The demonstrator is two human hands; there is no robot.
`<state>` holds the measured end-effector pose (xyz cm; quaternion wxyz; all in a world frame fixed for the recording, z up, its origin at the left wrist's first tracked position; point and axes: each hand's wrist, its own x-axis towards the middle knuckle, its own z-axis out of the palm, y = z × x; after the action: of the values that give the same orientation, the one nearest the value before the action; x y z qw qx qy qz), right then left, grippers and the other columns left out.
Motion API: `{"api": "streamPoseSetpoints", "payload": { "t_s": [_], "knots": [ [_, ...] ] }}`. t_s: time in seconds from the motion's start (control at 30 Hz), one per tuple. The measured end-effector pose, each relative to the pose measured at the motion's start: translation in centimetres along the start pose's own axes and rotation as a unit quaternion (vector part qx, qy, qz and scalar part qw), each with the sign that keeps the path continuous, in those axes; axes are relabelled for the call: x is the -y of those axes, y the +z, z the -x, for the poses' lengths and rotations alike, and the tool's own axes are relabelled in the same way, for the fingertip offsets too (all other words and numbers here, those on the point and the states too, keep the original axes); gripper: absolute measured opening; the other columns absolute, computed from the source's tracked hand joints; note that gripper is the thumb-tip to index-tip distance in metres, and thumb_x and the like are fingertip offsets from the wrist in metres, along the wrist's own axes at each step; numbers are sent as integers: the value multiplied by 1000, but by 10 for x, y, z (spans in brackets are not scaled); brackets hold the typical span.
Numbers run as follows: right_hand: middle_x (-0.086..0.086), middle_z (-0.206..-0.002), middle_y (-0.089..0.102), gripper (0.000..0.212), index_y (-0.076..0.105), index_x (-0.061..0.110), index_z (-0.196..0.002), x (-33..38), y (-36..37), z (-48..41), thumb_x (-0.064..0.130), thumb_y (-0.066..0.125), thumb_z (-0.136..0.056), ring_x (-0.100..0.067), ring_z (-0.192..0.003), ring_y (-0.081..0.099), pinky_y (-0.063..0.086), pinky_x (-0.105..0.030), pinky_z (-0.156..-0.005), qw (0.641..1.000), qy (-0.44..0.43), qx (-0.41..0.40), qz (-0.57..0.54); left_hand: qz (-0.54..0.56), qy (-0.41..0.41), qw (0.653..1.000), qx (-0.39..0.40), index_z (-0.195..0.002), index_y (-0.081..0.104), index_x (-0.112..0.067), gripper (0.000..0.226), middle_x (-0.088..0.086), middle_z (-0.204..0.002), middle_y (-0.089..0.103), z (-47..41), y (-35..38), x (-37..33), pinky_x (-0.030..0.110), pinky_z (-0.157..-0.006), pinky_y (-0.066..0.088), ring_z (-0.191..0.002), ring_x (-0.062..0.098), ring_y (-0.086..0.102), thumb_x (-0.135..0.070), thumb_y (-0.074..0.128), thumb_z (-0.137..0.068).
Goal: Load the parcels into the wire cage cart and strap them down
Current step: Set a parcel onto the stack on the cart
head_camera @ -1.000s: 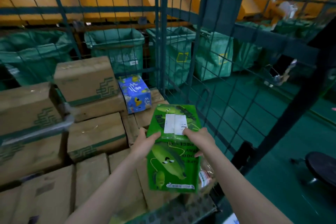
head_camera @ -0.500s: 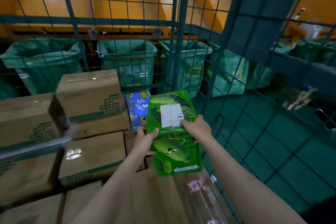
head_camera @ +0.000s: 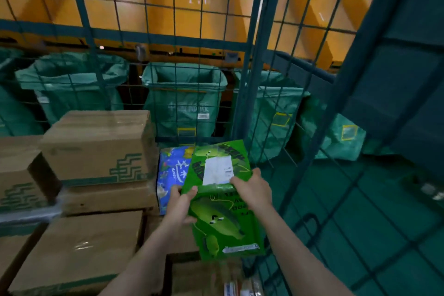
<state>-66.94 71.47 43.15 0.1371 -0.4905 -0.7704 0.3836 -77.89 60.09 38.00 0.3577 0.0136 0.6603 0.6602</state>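
Nearest me, inside the wire cage cart (head_camera: 249,84), lie flat cardboard boxes (head_camera: 79,250), packed close together. Above them I hold the green parcel (head_camera: 223,221) in both hands. My left hand (head_camera: 179,204) pinches its left edge, thumb on top and fingers underneath. My right hand (head_camera: 252,190) is curled over the right edge, just below the white label (head_camera: 217,170). The parcel is not set down yet. It tilts away from me near the cart's right corner, and its far end overlaps the blue parcel (head_camera: 171,170) standing there.

To do this well, I think I should lay it flat in the gap between the blue parcel and the mesh, with the label up. It should press snug against its neighbours so a strap can later bear on a level top. It looks soft, so I would let go only once it is fully supported.

Left of the blue parcel are taller stacked boxes (head_camera: 96,146). Beyond the mesh hang open green sacks (head_camera: 185,103), and I cannot tell what they hold. Behind those are orange chutes (head_camera: 168,7).
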Motion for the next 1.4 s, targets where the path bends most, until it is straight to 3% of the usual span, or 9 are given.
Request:
{"api": "streamPoseSetpoints", "payload": {
  "t_s": [0.17, 0.33, 0.6, 0.7, 0.9, 1.0, 1.13, 1.3, 1.4],
  "knots": [
    [-10, -114, 59, 49, 40, 7, -124, 20, 18, -23, 34, 56, -87, -30, -103, 56, 43, -30, -76, 999, -22, 8, 39, 18, -28, 999, -27, -106, 36, -13, 20, 12, -123, 46, -25, -12, -4, 57, -67, 51, -105, 33, 50, -17, 53, -95],
    [-13, -112, 59, 42, 41, 6, -124, 27, 10, -42, 28, 51, -89, -31, -101, 56, 41, -32, -75, 998, -40, 8, 49, 26, -2, 999, -27, -90, 38, -16, 18, 13, -118, 49, -40, -1, -6, 50, -64, 54, -105, 34, 55, -18, 55, -94],
    [-8, -100, 61, 50, 37, 10, -135, 26, -8, -63, 29, 49, -90, -27, -93, 56, 40, -29, -69, 998, -42, -13, 38, 17, 33, 999, -27, -86, 38, -18, 18, 2, -102, 45, -52, 22, -17, 49, -62, 55, -105, 28, 51, -20, 54, -95],
    [-11, -110, 61, 47, 39, 9, -133, 34, -8, -62, 29, 49, -91, -30, -99, 57, 40, -30, -72, 996, -68, -30, 45, 39, 48, 998, -31, -85, 37, -16, 19, 5, -107, 46, -50, 20, -17, 51, -66, 55, -103, 27, 53, -18, 53, -95],
    [-13, -112, 59, 46, 39, 8, -132, 51, -4, -69, 29, 47, -92, -30, -101, 55, 34, -32, -73, 992, -106, -64, 26, 55, 90, 994, -36, -84, 37, -18, 19, -1, -98, 43, -61, 22, -44, 43, -52, 56, -89, 14, 49, -18, 49, -97],
    [-14, -119, 58, 53, 33, 9, -139, 50, 6, -77, 25, 48, -91, -33, -109, 53, 37, -32, -80, 995, -75, -56, -17, 60, 85, 994, -28, -83, 35, -16, 19, 1, -99, 44, -74, 21, -45, 45, -57, 53, -93, 20, 50, -12, 48, -97],
    [-10, -119, 59, 43, 41, 12, -131, 39, 18, -99, 14, 46, -88, -30, -97, 55, 41, -31, -77, 994, -54, -66, -66, 57, 79, 995, -24, -88, 34, -14, 17, 1, -96, 45, -94, 35, -27, 46, -68, 51, -95, 21, 50, -6, 46, -97],
    [-11, -155, 17, 56, 14, 9, -150, 3, 40, -127, 11, 35, -98, -33, -133, 35, 31, -33, -102, 997, -8, -43, -60, -75, 105, 991, 17, -108, 31, -13, 17, 0, -109, 44, -123, 51, -30, 39, -75, 52, -90, 19, 52, -10, 45, -98],
    [-12, -154, 17, 51, 17, 10, -150, -10, 39, -147, 15, 30, -101, -32, -130, 38, 30, -32, -103, 997, -21, -48, -60, -141, 146, 979, 25, -114, 30, -12, 21, 6, -119, 43, -139, 69, -33, 49, -91, 49, -103, 28, 53, -14, 44, -99]
  ]
}}
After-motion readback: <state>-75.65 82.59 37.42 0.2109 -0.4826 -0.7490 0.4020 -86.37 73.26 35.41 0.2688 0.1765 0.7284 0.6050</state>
